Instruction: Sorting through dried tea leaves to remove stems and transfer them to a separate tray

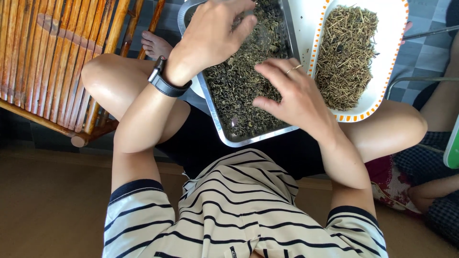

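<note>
Over our lap sits the metal tray [224, 129] of dark dried leaves [239, 86]; our left hand [213, 33] pinches leaves at twelve o'clock, our right hand [291, 93] rests with fingers spread at the three o'clock rim, touching the white dish [382, 71].

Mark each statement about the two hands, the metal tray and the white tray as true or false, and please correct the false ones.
1. The left hand wears a black watch on its wrist. True.
2. The right hand wears a ring on one finger. True.
3. The rectangular metal tray holds whole green apples. False: it holds small dark dried leaves.
4. The white tray with an orange dotted rim stands to the left of the metal tray. False: it stands to the right and holds pale brown dry stems.
5. Both hands rest on the bamboo bench. False: both are over the metal tray.
</note>
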